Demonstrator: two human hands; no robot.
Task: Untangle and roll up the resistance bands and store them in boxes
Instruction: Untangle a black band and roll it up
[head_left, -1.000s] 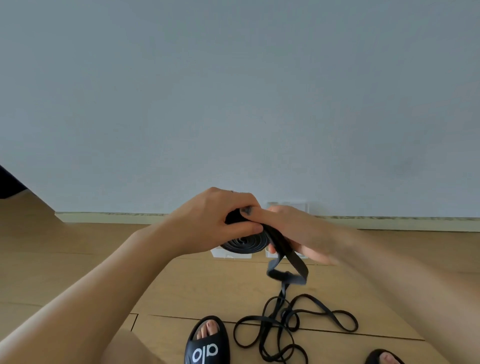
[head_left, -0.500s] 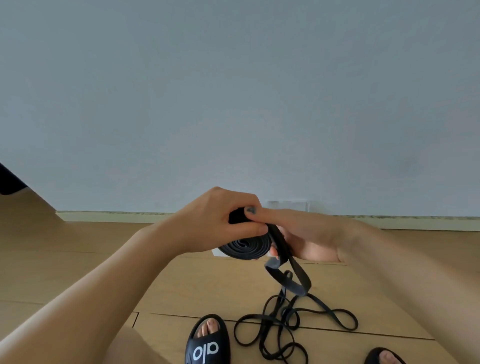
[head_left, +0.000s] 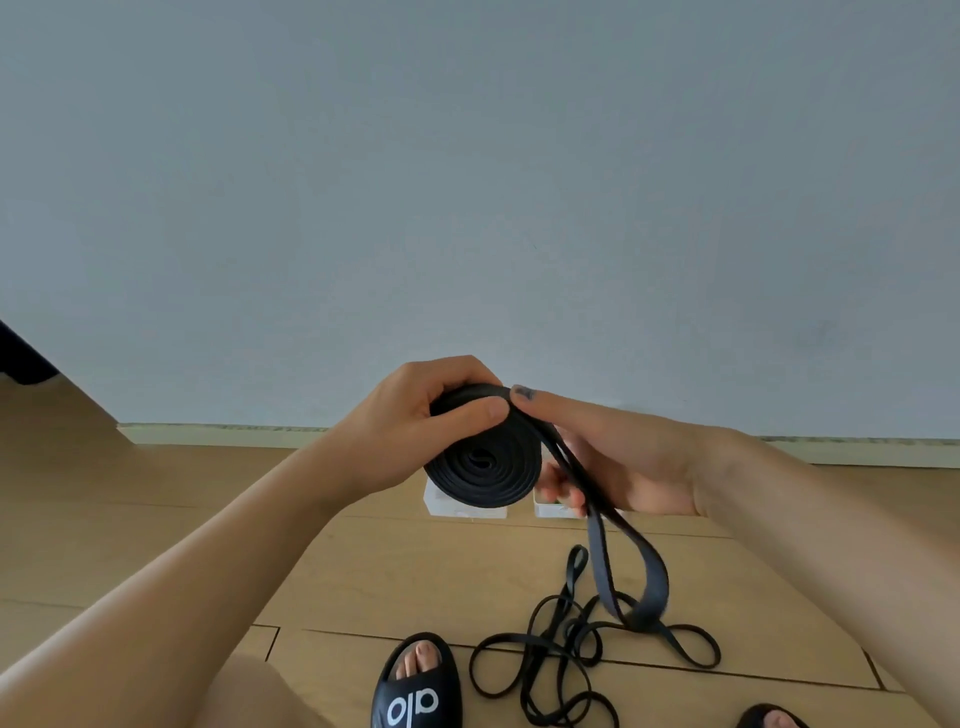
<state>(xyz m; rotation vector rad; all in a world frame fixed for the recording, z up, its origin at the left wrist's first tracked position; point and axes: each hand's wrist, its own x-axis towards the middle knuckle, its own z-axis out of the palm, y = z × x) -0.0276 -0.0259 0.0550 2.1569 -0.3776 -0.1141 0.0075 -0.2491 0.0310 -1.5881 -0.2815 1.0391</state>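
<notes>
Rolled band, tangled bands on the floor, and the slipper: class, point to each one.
Rolled band (head_left: 483, 467): head view, coil's spiral face.
Tangled bands (head_left: 561, 644): head view, crossing strands on floor.
Slipper (head_left: 415, 701): head view, strap with lettering.

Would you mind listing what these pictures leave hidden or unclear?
- White boxes, head view: mostly behind the rolled band and right hand; contents unseen.
- Left hand fingers: hidden behind the roll.
- Tangled bands on the floor: count unclear, overlapping.
- Right slipper: cut by bottom edge.
</notes>
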